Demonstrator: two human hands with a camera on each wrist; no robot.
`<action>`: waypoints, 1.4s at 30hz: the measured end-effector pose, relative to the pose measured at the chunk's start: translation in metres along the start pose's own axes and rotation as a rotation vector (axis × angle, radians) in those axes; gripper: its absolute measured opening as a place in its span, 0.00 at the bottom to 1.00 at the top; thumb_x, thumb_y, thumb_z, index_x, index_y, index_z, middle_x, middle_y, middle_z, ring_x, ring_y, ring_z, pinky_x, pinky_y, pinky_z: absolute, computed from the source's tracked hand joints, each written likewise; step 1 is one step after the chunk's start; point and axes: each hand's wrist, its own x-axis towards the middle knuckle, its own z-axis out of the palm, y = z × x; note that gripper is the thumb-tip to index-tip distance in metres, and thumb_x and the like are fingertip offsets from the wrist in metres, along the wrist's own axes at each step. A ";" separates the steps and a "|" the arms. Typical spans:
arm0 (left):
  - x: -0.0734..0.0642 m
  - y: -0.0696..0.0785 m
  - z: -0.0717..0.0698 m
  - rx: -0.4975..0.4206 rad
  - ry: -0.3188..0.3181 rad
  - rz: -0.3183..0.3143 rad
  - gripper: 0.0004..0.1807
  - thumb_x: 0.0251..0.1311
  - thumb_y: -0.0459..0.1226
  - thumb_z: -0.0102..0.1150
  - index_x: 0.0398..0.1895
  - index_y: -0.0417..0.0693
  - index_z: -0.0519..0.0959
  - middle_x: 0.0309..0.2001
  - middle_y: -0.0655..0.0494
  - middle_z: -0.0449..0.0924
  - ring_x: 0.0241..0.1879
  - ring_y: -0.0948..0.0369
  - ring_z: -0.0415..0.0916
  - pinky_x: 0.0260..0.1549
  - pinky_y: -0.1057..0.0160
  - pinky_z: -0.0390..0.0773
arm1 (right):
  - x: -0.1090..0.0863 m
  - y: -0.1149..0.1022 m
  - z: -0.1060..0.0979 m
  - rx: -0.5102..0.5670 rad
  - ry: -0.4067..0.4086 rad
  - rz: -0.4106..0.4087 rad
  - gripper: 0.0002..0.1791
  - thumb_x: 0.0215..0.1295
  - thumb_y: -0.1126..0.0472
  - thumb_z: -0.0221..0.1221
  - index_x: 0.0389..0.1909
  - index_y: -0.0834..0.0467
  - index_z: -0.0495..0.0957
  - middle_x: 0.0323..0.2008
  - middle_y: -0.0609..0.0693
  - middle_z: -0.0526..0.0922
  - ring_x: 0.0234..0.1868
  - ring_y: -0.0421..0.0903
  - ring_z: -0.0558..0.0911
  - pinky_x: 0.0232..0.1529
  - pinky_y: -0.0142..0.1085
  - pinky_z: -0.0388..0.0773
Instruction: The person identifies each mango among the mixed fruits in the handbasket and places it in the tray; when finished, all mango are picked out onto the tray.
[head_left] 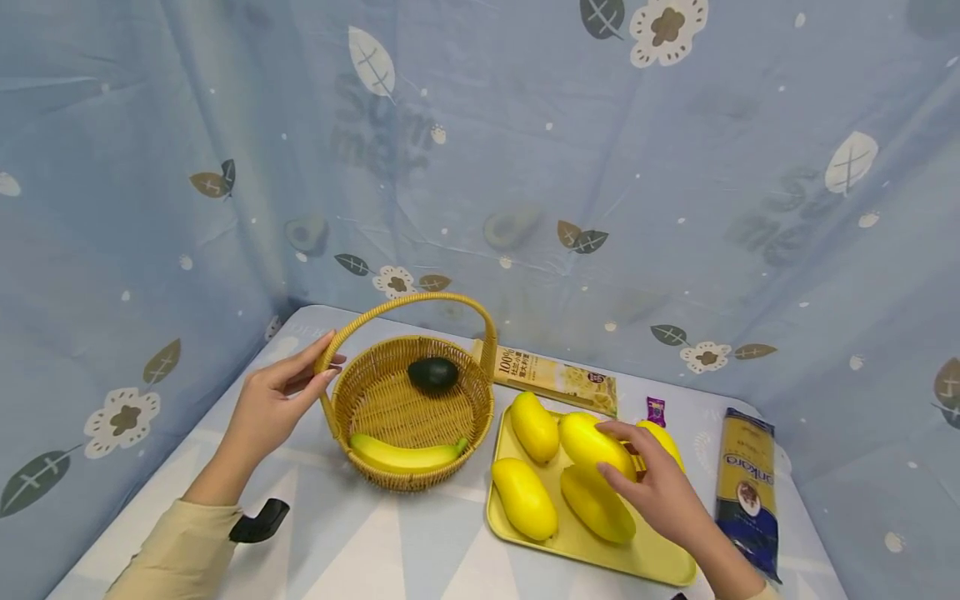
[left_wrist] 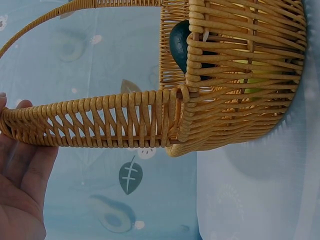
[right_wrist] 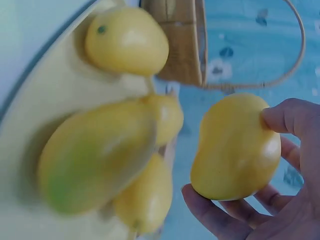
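Note:
In the head view, my left hand (head_left: pixel 272 408) pinches the left side of the handle of a wicker basket (head_left: pixel 382 408). A dark green avocado (head_left: pixel 433 375) and a yellow banana (head_left: pixel 408 456) lie inside that basket. My right hand (head_left: pixel 663 487) holds a yellow mango (head_left: pixel 592 440) above a pale yellow tray (head_left: pixel 656 562). Thumb and fingers press opposite sides of this mango in the right wrist view. Several more mangoes, one of them this yellow-green mango (right_wrist: pixel 95 155), lie on the tray. Part of the far-right mango is hidden behind my right hand.
Behind the tray, a beige printed food packet (head_left: pixel 555 379) lies along the table's back. A small purple wrapped sweet (head_left: pixel 656 411) is to its right. At the right edge lies a gold and blue bag (head_left: pixel 748 492). Blue patterned curtains (head_left: pixel 480 167) enclose the table.

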 end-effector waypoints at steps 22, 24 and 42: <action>-0.001 -0.003 -0.001 0.018 0.011 0.017 0.36 0.60 0.22 0.66 0.71 0.56 0.74 0.50 0.47 0.87 0.48 0.79 0.79 0.44 0.80 0.79 | -0.050 0.089 -0.008 -0.081 -0.022 0.512 0.44 0.63 0.36 0.66 0.71 0.58 0.66 0.60 0.73 0.71 0.46 0.60 0.80 0.45 0.53 0.84; -0.001 -0.004 -0.001 0.014 0.010 0.019 0.36 0.60 0.22 0.66 0.71 0.56 0.74 0.50 0.46 0.87 0.48 0.79 0.79 0.43 0.80 0.79 | -0.051 0.092 -0.006 -0.095 -0.034 0.509 0.43 0.63 0.37 0.66 0.71 0.58 0.66 0.60 0.72 0.70 0.48 0.62 0.79 0.47 0.56 0.83; 0.000 -0.004 0.001 0.021 0.007 0.018 0.36 0.61 0.23 0.66 0.71 0.55 0.74 0.50 0.45 0.87 0.48 0.80 0.78 0.44 0.81 0.78 | -0.058 0.099 -0.003 -0.123 -0.025 0.511 0.50 0.56 0.36 0.70 0.71 0.62 0.66 0.57 0.72 0.73 0.46 0.58 0.80 0.45 0.53 0.85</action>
